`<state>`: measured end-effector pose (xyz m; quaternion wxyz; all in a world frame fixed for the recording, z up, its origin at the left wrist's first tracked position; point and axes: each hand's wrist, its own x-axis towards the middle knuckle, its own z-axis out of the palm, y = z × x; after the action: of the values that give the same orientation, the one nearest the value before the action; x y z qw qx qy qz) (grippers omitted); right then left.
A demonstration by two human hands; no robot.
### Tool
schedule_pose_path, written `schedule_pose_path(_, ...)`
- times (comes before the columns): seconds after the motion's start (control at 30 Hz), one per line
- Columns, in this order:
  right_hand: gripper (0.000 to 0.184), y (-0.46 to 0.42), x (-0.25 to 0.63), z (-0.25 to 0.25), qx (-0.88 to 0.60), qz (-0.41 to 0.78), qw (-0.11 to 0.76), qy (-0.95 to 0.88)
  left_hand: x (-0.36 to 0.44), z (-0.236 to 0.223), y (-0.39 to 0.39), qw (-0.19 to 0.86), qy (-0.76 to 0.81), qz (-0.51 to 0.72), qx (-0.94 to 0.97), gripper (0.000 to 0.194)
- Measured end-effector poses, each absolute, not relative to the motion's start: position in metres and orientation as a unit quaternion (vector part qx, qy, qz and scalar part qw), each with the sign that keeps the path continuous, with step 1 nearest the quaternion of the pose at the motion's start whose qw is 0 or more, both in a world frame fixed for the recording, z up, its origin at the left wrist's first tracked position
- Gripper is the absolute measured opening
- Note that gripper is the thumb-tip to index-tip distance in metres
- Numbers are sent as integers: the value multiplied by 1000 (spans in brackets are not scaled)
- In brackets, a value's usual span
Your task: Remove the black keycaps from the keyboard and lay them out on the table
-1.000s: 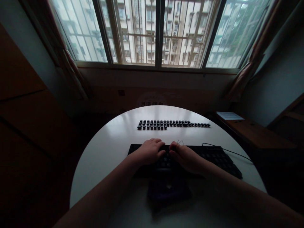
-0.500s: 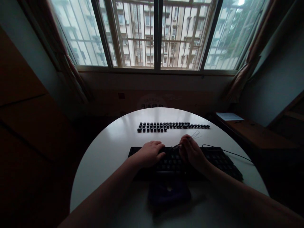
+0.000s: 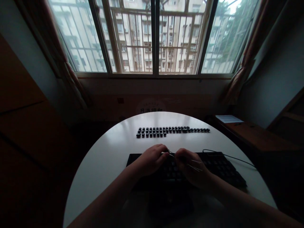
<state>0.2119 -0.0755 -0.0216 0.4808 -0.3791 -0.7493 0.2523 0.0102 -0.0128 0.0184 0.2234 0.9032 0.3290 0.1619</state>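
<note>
On the near half of a white, round, smooth-topped table, we have a long black keyboard lying flat before us, its middle partly covered by our two bare hands. Our right hand is closed in a fist-like grip over the keys, its fingers wrapped round a thin, silvery wire tool. We see loose wire strands trailing across the back of that hand, while a short bright length reaches from its fingertips toward our other hand.

Our left hand rests over the left part of the keyboard, fingers bent and thumb drawn close beneath them, leaving a narrow gap. The front of the wire reaches these fingertips, and something small and dark shows between them; in this dim light we cannot tell whether they grip it.

Just beyond the keyboard, well apart from our hands, we have small black keycaps set out in neat rows. A thin black cable runs rightward over the tabletop. Nearest us sits a dark, low object, too shadowed to make out. Farther right, a white paper sheet lies on a brown wooden desk; a barred window stands ahead.
</note>
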Motion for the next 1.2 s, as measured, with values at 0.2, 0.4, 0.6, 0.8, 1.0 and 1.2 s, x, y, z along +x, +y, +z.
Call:
schedule_pose_path(0.2, 23, -77, 212, -14, -376, 193, 490, -762, 10, 15, -12, 223, 338, 159, 901, 22)
schedule_pose_path(0.4, 19, -80, 217, -6, -406, 23, 502, -763, 8, 14, -10, 223, 368, 161, 888, 23)
schedule_pose_path(0.6, 29, -77, 221, -5, -369, -23, 465, -805, 11, 20, -19, 233, 330, 150, 902, 20)
schedule_pose_path(0.8, 23, -70, 219, -16, -382, -9, 423, -822, 12, 17, -18, 271, 292, 164, 902, 23)
schedule_pose_path(1.0, 19, -65, 219, -22, -388, -16, 433, -813, 14, 13, -18, 280, 270, 181, 903, 25)
schedule_pose_path(1.2, 17, -63, 214, -23, -403, -8, 452, -796, 13, 7, -15, 270, 265, 190, 906, 27)
